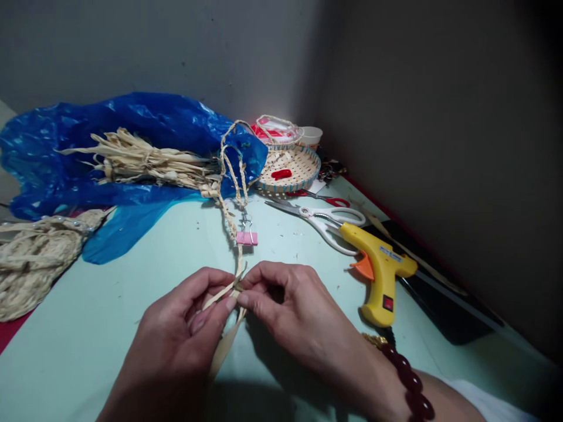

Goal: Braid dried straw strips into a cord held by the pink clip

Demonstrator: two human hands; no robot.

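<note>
My left hand (185, 328) and my right hand (285, 305) meet at the middle of the table, both pinched on flat tan straw strips (224, 346) at the working end of a braided straw cord (229, 217). The braid runs away from my fingers, loops up over a blue plastic bag (57, 158), and carries a pink binder clip (247, 237) just beyond my fingertips. Loose strip ends hang down between my hands towards me. A dark red bead bracelet (407, 375) sits on my right wrist.
A bundle of dried straw (141, 159) lies on the blue bag. A woven straw piece (30, 264) rests at the left edge. White-handled scissors (325, 220), a yellow glue gun (380, 269) and a round woven tray (290, 170) lie to the right, near the wall.
</note>
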